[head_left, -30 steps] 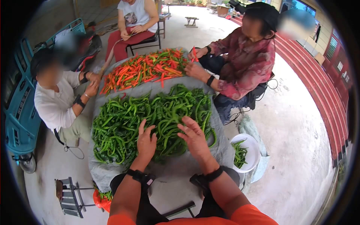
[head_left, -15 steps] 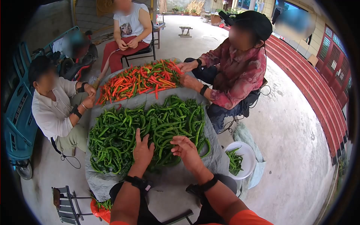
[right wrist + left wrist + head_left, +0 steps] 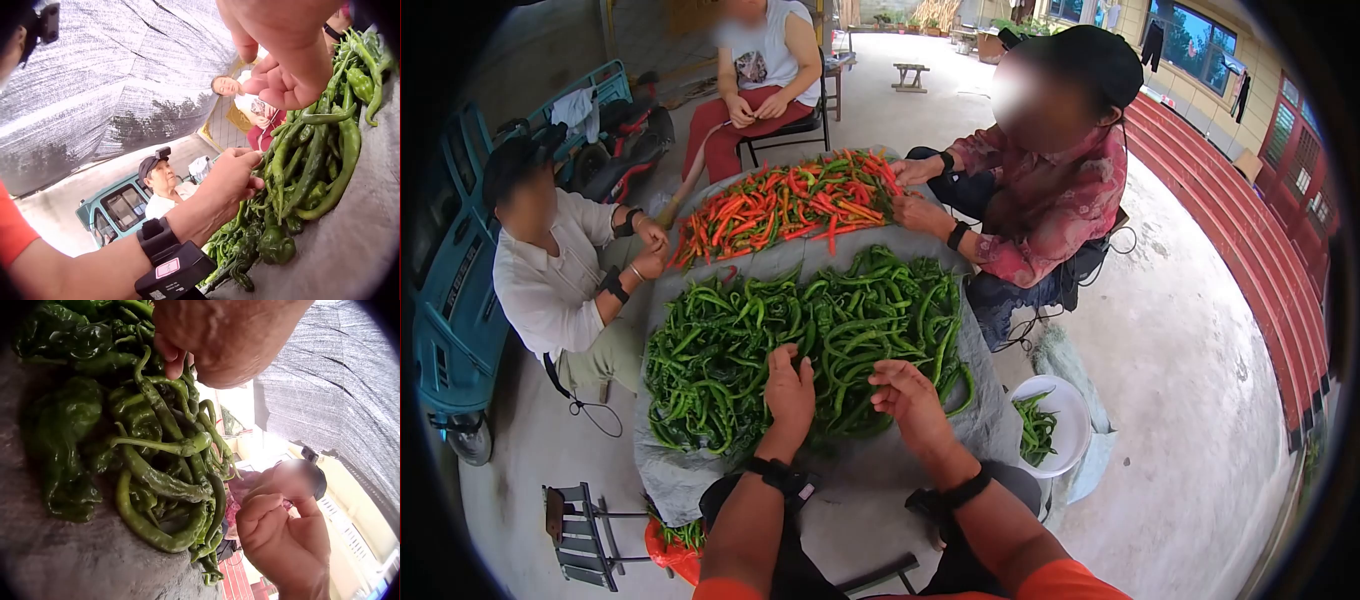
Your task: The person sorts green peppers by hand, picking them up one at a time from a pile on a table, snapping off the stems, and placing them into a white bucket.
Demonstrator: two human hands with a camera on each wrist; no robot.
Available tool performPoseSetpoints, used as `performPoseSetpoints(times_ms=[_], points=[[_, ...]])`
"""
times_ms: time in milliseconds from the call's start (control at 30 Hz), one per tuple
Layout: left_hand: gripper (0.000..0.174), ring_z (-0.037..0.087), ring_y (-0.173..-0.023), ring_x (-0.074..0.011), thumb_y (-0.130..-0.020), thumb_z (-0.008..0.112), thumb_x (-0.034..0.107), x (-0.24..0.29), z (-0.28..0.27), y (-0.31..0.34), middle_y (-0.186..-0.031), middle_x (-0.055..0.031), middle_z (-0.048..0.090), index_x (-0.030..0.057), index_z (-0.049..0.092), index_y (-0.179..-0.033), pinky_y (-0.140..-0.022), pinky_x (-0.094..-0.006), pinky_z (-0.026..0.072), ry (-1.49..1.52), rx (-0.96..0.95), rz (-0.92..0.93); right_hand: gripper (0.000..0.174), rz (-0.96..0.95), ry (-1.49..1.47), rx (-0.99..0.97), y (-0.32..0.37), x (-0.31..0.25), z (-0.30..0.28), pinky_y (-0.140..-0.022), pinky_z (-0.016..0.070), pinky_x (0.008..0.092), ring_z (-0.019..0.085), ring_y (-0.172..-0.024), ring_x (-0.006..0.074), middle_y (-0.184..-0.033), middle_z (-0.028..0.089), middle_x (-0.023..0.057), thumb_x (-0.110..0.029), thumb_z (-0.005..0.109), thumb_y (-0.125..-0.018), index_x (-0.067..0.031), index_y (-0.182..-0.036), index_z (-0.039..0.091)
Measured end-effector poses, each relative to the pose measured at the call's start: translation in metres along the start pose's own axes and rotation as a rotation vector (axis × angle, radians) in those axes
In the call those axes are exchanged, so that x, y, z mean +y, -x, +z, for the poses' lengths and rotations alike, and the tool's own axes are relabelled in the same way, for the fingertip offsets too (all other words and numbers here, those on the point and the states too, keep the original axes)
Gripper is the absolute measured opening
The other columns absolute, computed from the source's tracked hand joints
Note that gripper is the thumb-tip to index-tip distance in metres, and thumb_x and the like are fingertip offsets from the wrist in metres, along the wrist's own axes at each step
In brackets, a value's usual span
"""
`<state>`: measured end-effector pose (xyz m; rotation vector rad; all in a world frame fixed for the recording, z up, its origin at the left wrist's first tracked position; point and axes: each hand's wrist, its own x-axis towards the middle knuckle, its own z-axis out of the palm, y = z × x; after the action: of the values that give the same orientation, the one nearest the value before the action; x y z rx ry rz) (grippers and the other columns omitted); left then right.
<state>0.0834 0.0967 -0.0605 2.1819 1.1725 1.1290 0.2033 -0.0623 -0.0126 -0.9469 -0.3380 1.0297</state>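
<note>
A broad heap of long green chili peppers point(image 3: 730, 350) covers the near half of a cloth-covered table point(image 3: 990, 400). My left hand point(image 3: 788, 392) hovers over the heap's near edge, fingers relaxed and nothing in them. To its right, my right hand point(image 3: 912, 400) is held above the peppers with loosely bent fingers, also without a pepper. In the left wrist view, curved green peppers point(image 3: 169, 481) lie just under the left hand point(image 3: 231, 337). The right wrist view has the right hand point(image 3: 290, 56) above more glossy green peppers point(image 3: 312, 169).
Red and orange chili peppers point(image 3: 770, 205) form a second pile at the table's far side. A white bucket point(image 3: 1075, 415) with some green peppers stands at the right. Three people sit around the table. A folding stool point(image 3: 585, 535) and red bag point(image 3: 670, 550) are at lower left.
The fingers of my hands have bent in a little, and both hands stay above the green heap. The person at right has lowered the red pepper to the red pile.
</note>
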Motion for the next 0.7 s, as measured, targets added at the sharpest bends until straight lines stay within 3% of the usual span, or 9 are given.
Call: performPoseSetpoints(times_ms=[300,433,567,700], points=[[0.026,0.061,-0.089,-0.0325,-0.088,0.063,0.012,-0.011,0.005,-0.004,-0.103,-0.0131,0.06,0.0045,0.059,-0.112,-0.074,-0.0406,0.0507,0.011,-0.02,0.056,0.026,0.019,0.011,-0.044,-0.001,0.005,-0.006,-0.073,0.0489,0.0265,0.061,-0.076,0.0117,-0.099,0.065,0.0042,-0.022,0.054,-0.092,-0.0063,-0.113,0.057],[0.023,0.062,-0.088,-0.033,-0.086,0.065,0.012,-0.014,0.007,-0.003,-0.103,-0.0144,0.061,0.0035,0.06,-0.107,-0.073,-0.0413,0.0504,0.087,0.005,-0.077,0.027,0.001,0.014,-0.048,0.0,0.001,-0.01,-0.073,0.0489,0.0248,0.061,-0.076,0.0098,-0.101,0.064,0.0038,-0.025,0.053,-0.094,-0.0077,-0.113,0.059],[0.021,0.063,-0.084,-0.0309,-0.086,0.066,0.013,-0.016,0.004,-0.003,-0.096,-0.0155,0.062,0.0004,0.061,-0.101,-0.072,-0.0411,0.0502,-0.064,0.007,0.008,0.028,-0.007,0.004,-0.05,0.002,-0.002,-0.007,-0.073,0.0485,0.0249,0.06,-0.076,0.0099,-0.101,0.064,0.0041,-0.025,0.053,-0.094,-0.0067,-0.114,0.058],[0.018,0.063,-0.081,-0.0301,-0.088,0.065,0.014,-0.036,0.016,-0.006,-0.092,-0.0143,0.063,0.0007,0.062,-0.099,-0.069,-0.0399,0.0495,0.226,-0.033,-0.174,0.027,-0.001,0.002,-0.05,0.004,-0.005,-0.006,-0.074,0.0484,0.0268,0.061,-0.077,0.0118,-0.099,0.064,0.0041,-0.021,0.052,-0.093,-0.0054,-0.114,0.056]])
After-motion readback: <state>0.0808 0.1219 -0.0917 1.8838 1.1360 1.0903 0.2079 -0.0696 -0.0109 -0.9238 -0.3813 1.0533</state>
